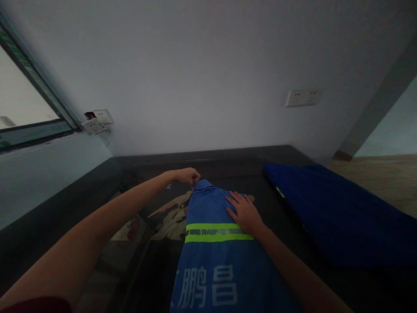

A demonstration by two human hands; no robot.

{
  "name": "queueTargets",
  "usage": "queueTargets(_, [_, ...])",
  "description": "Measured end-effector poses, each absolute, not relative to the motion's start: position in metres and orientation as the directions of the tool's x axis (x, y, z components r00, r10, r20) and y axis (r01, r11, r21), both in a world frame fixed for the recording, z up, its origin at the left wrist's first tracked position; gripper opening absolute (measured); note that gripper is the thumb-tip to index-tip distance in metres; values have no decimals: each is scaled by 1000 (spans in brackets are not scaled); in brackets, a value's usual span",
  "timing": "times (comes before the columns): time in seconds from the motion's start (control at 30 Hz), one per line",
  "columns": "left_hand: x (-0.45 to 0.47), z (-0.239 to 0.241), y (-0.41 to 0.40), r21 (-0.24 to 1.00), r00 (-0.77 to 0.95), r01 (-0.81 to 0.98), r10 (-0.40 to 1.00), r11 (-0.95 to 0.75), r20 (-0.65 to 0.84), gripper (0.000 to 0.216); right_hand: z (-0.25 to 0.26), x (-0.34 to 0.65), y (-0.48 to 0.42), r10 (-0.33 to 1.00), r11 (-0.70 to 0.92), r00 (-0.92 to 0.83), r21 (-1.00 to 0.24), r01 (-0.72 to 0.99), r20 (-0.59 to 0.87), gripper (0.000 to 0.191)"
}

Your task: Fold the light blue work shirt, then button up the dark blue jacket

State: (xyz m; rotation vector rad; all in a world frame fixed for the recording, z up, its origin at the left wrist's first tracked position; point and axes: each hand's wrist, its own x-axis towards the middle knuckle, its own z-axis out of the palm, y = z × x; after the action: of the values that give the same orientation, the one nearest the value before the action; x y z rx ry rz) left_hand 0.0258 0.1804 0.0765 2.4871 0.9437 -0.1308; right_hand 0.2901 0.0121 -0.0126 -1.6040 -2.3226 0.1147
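Observation:
A blue work garment (211, 256) with yellow-green reflective stripes and pale printed characters lies lengthwise on a dark table (65, 208) in front of me. My left hand (186, 176) reaches to the garment's far end and pinches its corner, fingers closed on the cloth. My right hand (243, 211) lies flat on the garment just above the stripes, fingers stretched out and pressing the cloth down.
A dark blue folded cloth (335, 213) lies on the table to the right. A printed picture (163, 217) shows on the tabletop left of the garment. White wall sockets (302, 97) sit on the back wall, other sockets (97, 121) beside a window (22, 100) at left.

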Motion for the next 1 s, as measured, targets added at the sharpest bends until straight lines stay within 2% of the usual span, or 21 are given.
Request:
queueTargets(0.17, [22,73,179,411,743,662,624,-627,-244,23,-12,291,12,922,372,-326,-245,896,208,49])
queueTargets(0.27, [12,71,180,494,734,654,639,-573,-231,21,-12,290,12,922,372,-326,-250,894,208,49])
queueTargets(0.33, [5,70,179,591,715,656,637,-469,-288,25,-12,290,12,923,370,-324,-252,894,206,49])
queueTargets(0.47, [-5,67,170,747,629,654,631,-115,-453,32,-11,290,11,923,370,-325,-244,897,206,49])
queueTargets(0.6, [-5,56,161,819,532,562,708,115,-465,40,-10,290,11,923,367,-322,-240,899,209,49])
queueTargets(0.67, [-2,48,159,836,496,537,760,111,-420,40,-9,290,10,924,365,-318,-243,899,212,49])
queueTargets(0.77, [4,35,162,814,422,580,865,-27,-272,38,-9,289,10,924,365,-319,-245,898,211,49])
queueTargets(0.9, [11,17,168,649,328,722,945,-242,-12,26,-8,290,10,927,360,-316,-245,900,203,49])
queueTargets(1.0, [13,6,166,552,294,775,949,-306,113,18,-9,290,10,928,360,-317,-245,900,198,49])
